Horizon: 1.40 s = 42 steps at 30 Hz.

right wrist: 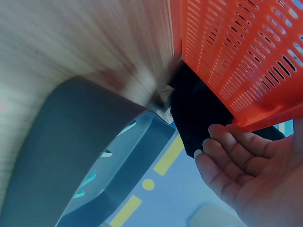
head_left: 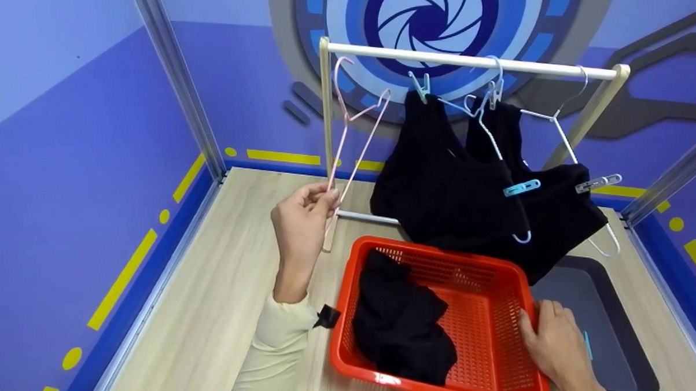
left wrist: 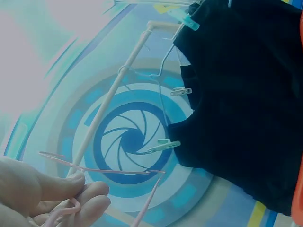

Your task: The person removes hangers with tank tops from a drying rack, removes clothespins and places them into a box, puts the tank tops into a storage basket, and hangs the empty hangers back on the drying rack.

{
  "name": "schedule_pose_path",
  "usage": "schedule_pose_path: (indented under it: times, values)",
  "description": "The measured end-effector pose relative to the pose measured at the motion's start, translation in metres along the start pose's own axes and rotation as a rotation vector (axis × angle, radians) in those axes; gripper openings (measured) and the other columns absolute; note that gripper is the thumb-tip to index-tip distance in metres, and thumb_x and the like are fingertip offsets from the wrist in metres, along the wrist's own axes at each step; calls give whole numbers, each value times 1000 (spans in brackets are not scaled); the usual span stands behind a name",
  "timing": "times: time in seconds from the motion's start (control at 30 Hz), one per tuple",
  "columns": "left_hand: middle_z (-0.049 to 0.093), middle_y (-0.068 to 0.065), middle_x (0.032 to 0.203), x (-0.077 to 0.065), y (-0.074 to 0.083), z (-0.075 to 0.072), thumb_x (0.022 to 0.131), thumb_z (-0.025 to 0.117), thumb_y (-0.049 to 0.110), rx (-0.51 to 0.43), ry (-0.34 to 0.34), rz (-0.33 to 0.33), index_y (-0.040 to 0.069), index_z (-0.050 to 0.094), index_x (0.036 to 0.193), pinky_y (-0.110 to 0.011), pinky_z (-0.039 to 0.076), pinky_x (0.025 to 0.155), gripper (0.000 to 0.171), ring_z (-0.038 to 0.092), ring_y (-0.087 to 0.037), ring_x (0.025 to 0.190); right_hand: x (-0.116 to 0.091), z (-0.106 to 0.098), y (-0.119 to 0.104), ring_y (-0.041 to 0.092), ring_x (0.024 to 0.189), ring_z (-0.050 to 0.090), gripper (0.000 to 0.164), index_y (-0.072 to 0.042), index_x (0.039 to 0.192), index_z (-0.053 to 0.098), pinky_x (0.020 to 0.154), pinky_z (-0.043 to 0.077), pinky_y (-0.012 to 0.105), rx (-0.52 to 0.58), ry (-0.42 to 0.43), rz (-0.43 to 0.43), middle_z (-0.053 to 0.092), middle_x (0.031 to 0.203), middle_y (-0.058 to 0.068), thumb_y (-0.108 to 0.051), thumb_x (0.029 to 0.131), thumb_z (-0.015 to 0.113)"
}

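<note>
My left hand (head_left: 307, 220) pinches a thin pink hanger (head_left: 346, 143) by its lower part, between thumb and fingers; its hook points up close to the left end of the rack's rail (head_left: 470, 60). At the red basket's (head_left: 498, 259) right side is my right hand (head_left: 558, 341), its thumb over the rim and its fingers outside. Loosely extended, those fingers stand apart from the wall in the right wrist view. A crumpled black garment (head_left: 401, 321) lies in the basket's left half.
Two black tops hang from the rack, the front one (head_left: 440, 175) on a blue hanger (head_left: 490, 132), the other by a white hanger (head_left: 566, 136). Clothespins (head_left: 521, 187) clip them. A dark grey tray (head_left: 613, 325) holding clothespins (right wrist: 87, 179) sits right of the basket.
</note>
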State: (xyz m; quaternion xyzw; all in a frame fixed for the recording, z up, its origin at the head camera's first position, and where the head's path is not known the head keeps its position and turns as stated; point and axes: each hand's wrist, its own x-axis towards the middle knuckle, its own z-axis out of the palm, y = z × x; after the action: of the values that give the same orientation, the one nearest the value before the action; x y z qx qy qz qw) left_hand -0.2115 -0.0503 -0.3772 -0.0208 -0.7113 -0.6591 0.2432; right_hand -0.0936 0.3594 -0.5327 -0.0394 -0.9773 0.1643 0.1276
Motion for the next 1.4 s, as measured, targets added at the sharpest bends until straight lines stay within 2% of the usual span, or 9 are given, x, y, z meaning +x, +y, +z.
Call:
schedule_pose_path:
  times: [0.17, 0.33, 0.67, 0.97, 1.23, 1.4]
  values:
    - [72, -1, 76, 11, 5, 4, 85, 75, 9, 46, 5, 30, 3, 75, 92, -27, 57, 58, 10, 70, -14, 66, 1, 2, 1, 36, 81, 49, 28, 4, 96, 53, 67, 43, 53, 3, 46, -36, 53, 87, 16, -24, 94, 56]
    - [72, -1, 77, 21, 9, 9, 85, 76, 11, 95, 5, 52, 3, 75, 93, -24, 56, 58, 11, 68, -11, 65, 1, 3, 0, 35, 82, 48, 30, 4, 97, 52, 67, 44, 53, 3, 30, -25, 53, 88, 16, -26, 95, 55]
    - [71, -2, 76, 38, 9, 15, 84, 76, 9, 161, 15, 32, 2, 75, 93, -23, 55, 56, 11, 68, -10, 64, 0, 3, 1, 33, 82, 48, 31, 3, 98, 53, 67, 44, 53, 5, 23, -12, 53, 90, 16, -27, 95, 55]
    - [72, -2, 77, 42, 9, 19, 84, 77, 12, 260, 6, 43, 2, 76, 92, -22, 54, 57, 13, 67, -8, 63, 0, 1, 0, 32, 83, 49, 33, 3, 100, 53, 68, 44, 53, 8, 7, 10, 54, 92, 16, -30, 96, 54]
    - [72, -2, 76, 44, 5, 20, 83, 77, 9, 292, 5, 67, 3, 76, 92, -24, 54, 58, 12, 67, -9, 63, -1, 3, 1, 34, 84, 50, 31, 3, 101, 56, 69, 44, 54, 30, 52, 11, 57, 93, 17, -27, 94, 56]
    - [72, -2, 77, 46, 4, 22, 83, 77, 12, 317, 2, 80, 3, 76, 92, -24, 54, 59, 13, 67, -8, 63, -2, 3, 1, 33, 83, 50, 30, 2, 100, 55, 69, 44, 53, 43, 49, 17, 56, 92, 16, -27, 95, 56]
